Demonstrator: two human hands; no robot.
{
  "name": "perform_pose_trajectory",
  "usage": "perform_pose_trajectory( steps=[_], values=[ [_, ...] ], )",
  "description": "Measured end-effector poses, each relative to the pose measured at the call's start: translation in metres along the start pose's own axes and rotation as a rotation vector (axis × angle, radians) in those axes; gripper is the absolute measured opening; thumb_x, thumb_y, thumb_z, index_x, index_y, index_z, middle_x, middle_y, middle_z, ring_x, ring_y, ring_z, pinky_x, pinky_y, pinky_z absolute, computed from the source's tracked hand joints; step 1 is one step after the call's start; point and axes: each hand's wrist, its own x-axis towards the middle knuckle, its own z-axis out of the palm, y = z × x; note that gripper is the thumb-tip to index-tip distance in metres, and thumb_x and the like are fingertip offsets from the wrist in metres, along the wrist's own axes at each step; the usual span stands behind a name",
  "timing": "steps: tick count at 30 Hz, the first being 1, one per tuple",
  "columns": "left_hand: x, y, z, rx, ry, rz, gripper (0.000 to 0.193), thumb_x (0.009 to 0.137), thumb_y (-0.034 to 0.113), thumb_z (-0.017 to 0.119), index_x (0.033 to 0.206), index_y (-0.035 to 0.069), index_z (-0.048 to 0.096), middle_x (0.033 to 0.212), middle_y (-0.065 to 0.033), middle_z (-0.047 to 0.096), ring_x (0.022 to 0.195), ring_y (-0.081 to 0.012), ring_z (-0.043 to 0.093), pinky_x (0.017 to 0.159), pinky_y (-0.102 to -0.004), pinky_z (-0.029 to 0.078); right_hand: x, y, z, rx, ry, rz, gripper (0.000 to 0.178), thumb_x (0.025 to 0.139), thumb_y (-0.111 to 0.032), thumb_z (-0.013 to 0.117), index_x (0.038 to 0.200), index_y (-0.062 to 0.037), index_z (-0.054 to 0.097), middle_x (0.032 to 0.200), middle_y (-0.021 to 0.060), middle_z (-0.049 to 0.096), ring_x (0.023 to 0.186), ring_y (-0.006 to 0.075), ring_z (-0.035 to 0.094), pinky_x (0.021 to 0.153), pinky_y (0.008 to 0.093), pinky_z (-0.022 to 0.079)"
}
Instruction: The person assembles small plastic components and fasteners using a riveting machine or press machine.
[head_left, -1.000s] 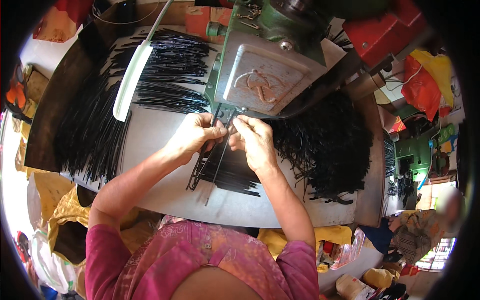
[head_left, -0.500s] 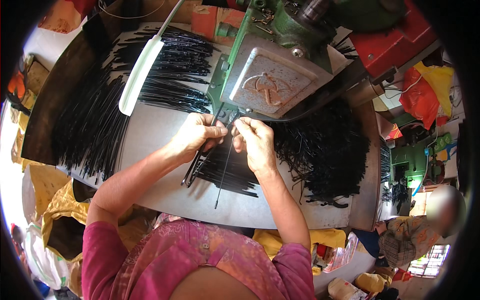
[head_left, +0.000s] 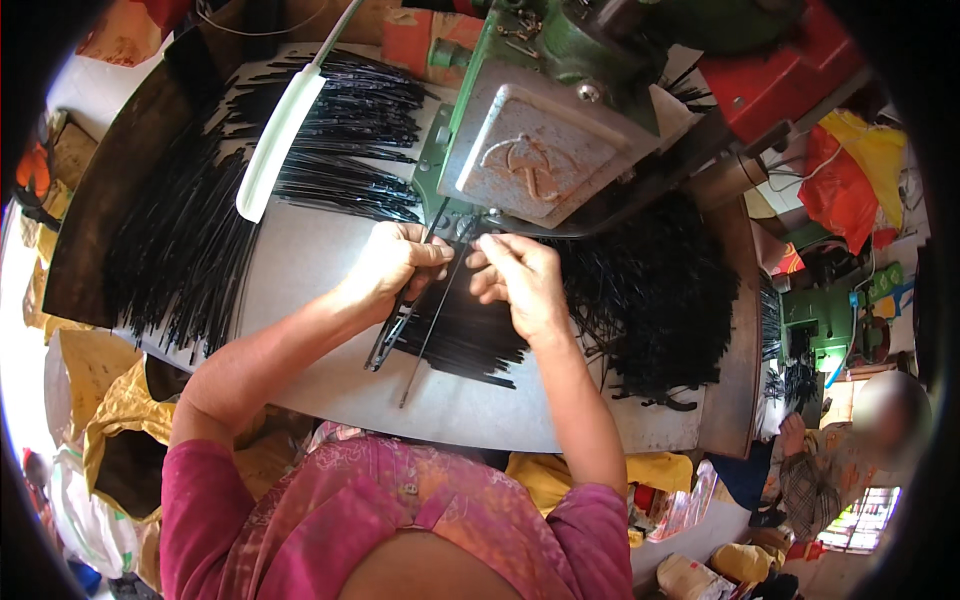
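Thin black rods [head_left: 387, 338], slanting, hand-held

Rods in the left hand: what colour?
Rods look black with silvery glints; head view shows them best.

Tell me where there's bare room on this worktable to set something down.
Bare worktable shows between the left rod pile and the left forearm, and between the middle rods and the near edge. It's crowded on the right under the black heap, and before the green machine, where the left hand and right hand are.

Free pale tabletop [head_left: 300, 255] left of the hands [head_left: 398, 264], machine head [head_left: 545, 150] beyond them, black rod heaps [head_left: 180, 250] either side.
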Motion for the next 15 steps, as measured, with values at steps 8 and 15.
perform_pose_trajectory(
  steps=[8, 15],
  values=[
    [-0.014, 0.037, -0.036, 0.415, -0.005, -0.004, 0.010, 0.072, 0.006, 0.057, 0.063, 0.003, 0.052, 0.056, -0.0040, 0.052, 0.038, -0.0053, 0.039, 0.034, -0.0184, 0.027, -0.016, -0.012, -0.061, -0.456, 0.138, -0.127, 0.012, 0.079, -0.006, 0.051, 0.082, 0.0038, 0.056, 0.064, 0.0073, 0.056, 0.042, 0.0084, 0.050, 0.034, 0.0175, 0.035],
    [-0.045, 0.050, -0.083, 1.909, 0.412, 0.774, 0.010, 0.069, 0.007, 0.058, 0.075, 0.000, 0.053, 0.072, -0.0085, 0.053, 0.071, -0.0274, 0.053, 0.063, -0.0329, 0.043, -0.023, -0.009, -0.071, -1.091, 0.090, -0.306, 0.012, 0.076, -0.007, 0.051, 0.084, 0.0011, 0.056, 0.063, 0.0099, 0.056, 0.049, 0.0155, 0.055, 0.045, 0.0280, 0.042]
  ],
)
